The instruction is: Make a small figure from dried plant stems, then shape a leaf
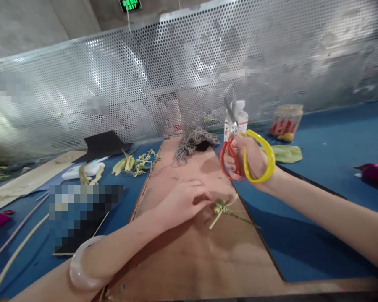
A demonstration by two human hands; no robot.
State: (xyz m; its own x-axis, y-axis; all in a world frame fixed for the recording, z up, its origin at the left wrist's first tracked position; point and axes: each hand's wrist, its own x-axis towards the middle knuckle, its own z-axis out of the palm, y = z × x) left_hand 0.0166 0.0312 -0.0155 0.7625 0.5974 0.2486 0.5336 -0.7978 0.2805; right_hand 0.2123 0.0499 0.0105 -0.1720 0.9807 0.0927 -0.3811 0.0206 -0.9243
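My left hand [185, 201] hovers low over a brown board, thumb and fingertips pinched at the edge of a small green knotted leaf piece [219, 208]. Thin strips and a stem stick out from that piece. Raised to the right, my right hand [250, 153] holds scissors [234, 126] with a red handle loop and a yellow loop around the hand. Their blades point up and stand slightly apart. Behind the scissors is a white bottle [242, 115], partly hidden.
Grey yarn [197, 140] lies at the far end of the board [189, 268]. Dried leafy sprigs [137, 162] and a dark flat device [82, 235] are on the left. A lidded jar [286, 121] and a green leaf piece [286, 154] sit right. A perforated metal screen [129, 84] stands behind.
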